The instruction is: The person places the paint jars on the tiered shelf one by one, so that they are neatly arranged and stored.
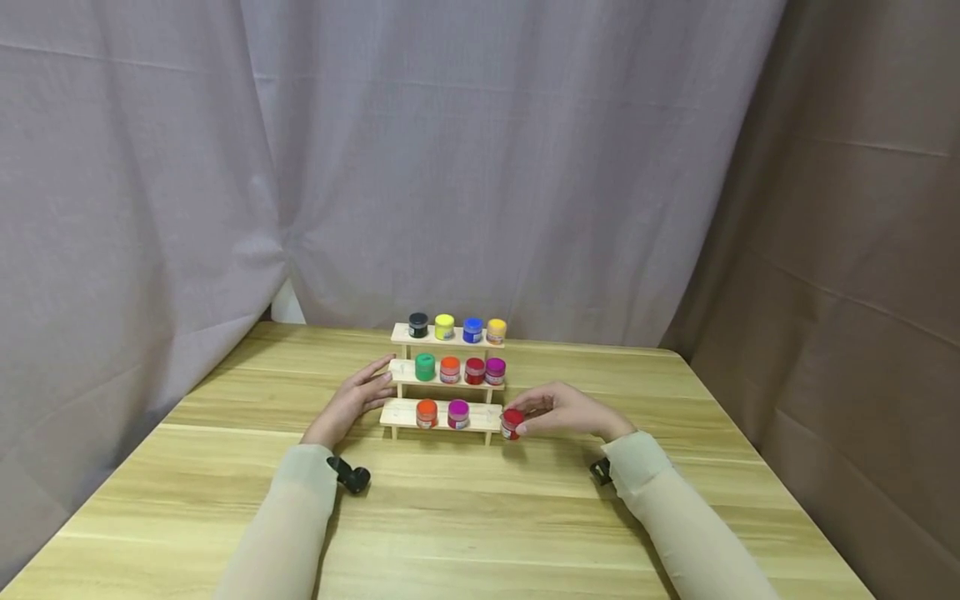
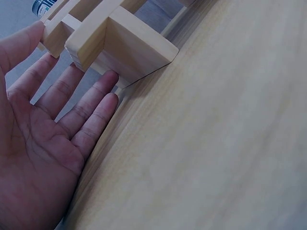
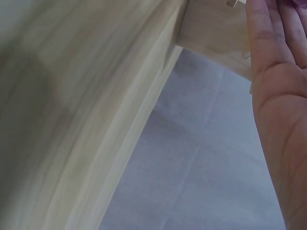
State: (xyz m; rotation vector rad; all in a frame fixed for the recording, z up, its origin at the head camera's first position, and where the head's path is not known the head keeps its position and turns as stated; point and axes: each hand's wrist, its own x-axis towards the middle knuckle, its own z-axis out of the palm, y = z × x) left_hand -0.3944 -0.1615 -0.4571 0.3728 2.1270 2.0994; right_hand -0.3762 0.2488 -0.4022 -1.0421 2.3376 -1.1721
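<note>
A three-tier wooden rack (image 1: 405, 412) stands on the table, with small paint jars on each step. My left hand (image 1: 358, 398) is at the rack's left side, its fingers extended; in the left wrist view the fingertips reach the wooden end pieces (image 2: 139, 48). Off the right end of the bottom step, my right hand (image 1: 566, 411) pinches a dark red paint jar (image 1: 512, 425) between thumb and fingers. On that step stand an orange-red jar (image 1: 427, 414) and a magenta jar (image 1: 458, 414). The right wrist view shows my palm (image 3: 283, 96) but not the jar.
The middle step holds a green jar (image 1: 424, 367), an orange jar (image 1: 450, 370), a red jar (image 1: 475, 372) and a purple jar (image 1: 495, 372). Black (image 1: 418, 325), yellow (image 1: 444, 327), blue (image 1: 472, 330) and amber (image 1: 497, 331) jars line the top. Grey curtains (image 1: 487, 167) hang behind the table.
</note>
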